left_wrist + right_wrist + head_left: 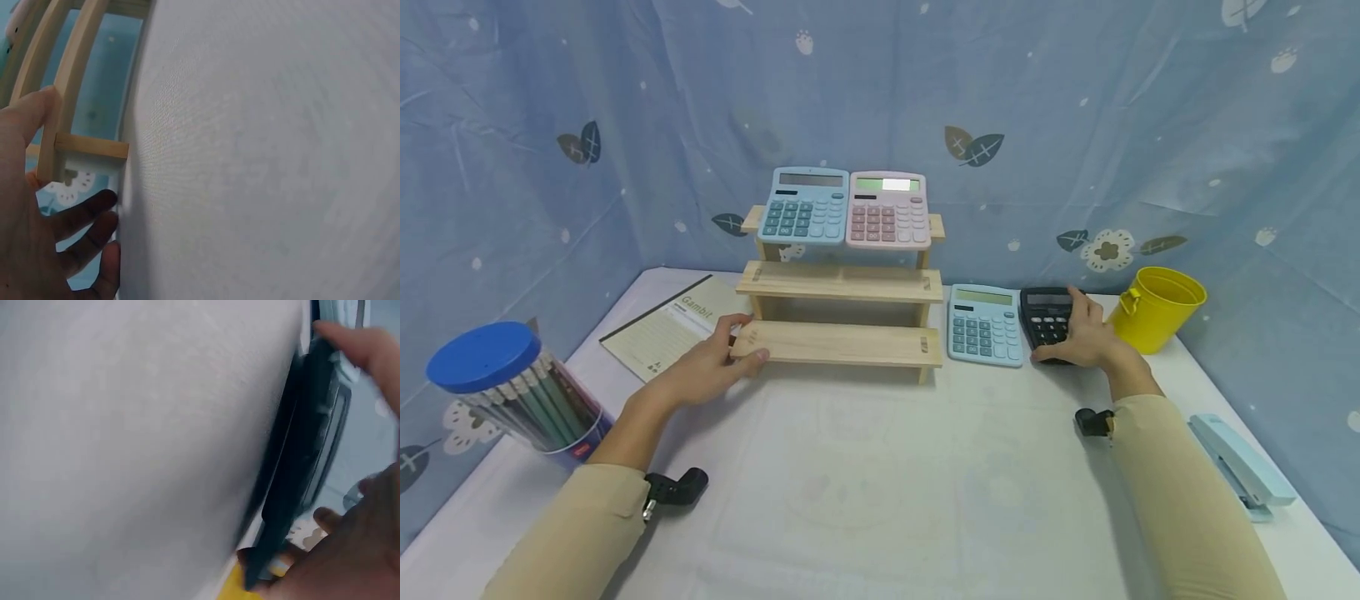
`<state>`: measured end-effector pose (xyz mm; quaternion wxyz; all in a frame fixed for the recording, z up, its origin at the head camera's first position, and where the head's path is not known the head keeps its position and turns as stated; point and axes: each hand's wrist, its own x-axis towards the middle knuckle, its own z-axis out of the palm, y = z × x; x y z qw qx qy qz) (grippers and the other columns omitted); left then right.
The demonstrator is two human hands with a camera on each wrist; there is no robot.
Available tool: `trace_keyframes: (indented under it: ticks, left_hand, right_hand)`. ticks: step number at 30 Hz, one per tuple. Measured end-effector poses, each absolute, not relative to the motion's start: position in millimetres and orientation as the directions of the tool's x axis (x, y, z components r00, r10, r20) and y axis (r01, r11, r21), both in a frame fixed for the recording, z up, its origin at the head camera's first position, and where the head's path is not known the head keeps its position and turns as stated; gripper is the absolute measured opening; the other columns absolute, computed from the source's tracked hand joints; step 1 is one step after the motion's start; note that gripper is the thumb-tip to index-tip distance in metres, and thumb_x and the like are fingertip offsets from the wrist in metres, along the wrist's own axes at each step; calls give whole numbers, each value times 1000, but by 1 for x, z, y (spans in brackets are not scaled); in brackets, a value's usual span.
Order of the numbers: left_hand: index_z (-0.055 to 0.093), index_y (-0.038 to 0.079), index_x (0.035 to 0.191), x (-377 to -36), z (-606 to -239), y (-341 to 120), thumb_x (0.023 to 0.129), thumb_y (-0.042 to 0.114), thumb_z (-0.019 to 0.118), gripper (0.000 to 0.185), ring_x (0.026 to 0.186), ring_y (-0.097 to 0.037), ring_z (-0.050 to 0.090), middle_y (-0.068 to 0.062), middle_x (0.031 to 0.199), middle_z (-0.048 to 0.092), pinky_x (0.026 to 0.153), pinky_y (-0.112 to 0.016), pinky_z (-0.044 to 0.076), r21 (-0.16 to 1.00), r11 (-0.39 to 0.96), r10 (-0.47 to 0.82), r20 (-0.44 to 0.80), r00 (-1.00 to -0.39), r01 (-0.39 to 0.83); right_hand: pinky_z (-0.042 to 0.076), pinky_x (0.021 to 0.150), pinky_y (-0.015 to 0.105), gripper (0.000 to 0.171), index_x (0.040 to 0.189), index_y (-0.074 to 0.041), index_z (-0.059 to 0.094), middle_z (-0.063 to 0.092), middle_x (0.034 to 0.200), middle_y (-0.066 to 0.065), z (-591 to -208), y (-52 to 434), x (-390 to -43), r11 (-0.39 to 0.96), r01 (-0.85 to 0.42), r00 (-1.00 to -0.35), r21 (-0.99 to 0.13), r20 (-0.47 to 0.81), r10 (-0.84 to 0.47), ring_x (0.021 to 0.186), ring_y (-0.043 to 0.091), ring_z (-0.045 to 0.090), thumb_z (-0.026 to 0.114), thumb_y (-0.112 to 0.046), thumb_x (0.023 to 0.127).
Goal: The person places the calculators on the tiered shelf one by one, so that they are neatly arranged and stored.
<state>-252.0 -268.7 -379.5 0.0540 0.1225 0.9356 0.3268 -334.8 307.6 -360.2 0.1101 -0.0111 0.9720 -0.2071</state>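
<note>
Lying on the worktop [880,467] to the right of the wooden rack [842,287], the black calculator [1047,321] is being gripped by the right hand [1086,337], whose fingers are curling over its right edge, thumb at the near side. A light blue calculator [985,325] is sitting just beside it on the left, a yellow bucket [1156,307] near on the right. The left hand [707,367] is holding the rack's lowest step at its left end, thumb on top. Blue and pink calculators are resting on the top step.
</note>
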Motion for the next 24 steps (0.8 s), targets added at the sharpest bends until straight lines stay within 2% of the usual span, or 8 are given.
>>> trace_keyframes:
  ticks: [4,9,14,19,24]
  left_hand:
    - [11,7,159,-253,-380,-269,104,57,51,84,136,-51,48,-38,147,46,108,-64,41,631,752,262,-22,-965,190]
    - [9,8,159,-253,-380,-269,104,57,51,85,137,-51,47,-38,148,45,108,-64,40,635,751,258,-31,-966,181]
    - [9,8,160,-253,-378,-269,104,57,50,85,138,-51,46,-38,148,44,108,-65,40,633,752,257,-28,-966,182]
    - [8,7,160,-251,-378,-272,104,57,50,86,139,-51,45,-38,149,43,108,-65,39,628,757,255,-34,-966,178]
    - [9,6,159,-252,-380,-270,104,56,50,85,137,-50,47,-38,148,44,109,-64,39,631,751,266,-20,-964,194]
  right_hand:
    - [21,112,77,137,158,-11,-28,-9,160,42,-360,308,-337,885,32,-984,-464,-172,-54,136,66,19,80,-48,84]
    - [21,112,77,134,160,-14,-26,-10,162,39,-356,306,-338,849,13,-995,-528,-92,-42,137,66,18,82,-40,84]
    - [21,110,78,133,162,-13,-21,-6,162,40,-342,306,-335,836,-34,-999,-548,3,-39,137,67,16,84,-36,82]
    - [24,109,78,133,162,-18,-20,-1,162,38,-332,300,-327,803,-53,-999,-593,36,-39,136,63,18,85,-33,82]
    - [23,106,80,132,163,-18,-17,-2,163,36,-320,296,-318,812,-100,-994,-575,102,-50,135,64,17,84,-32,80]
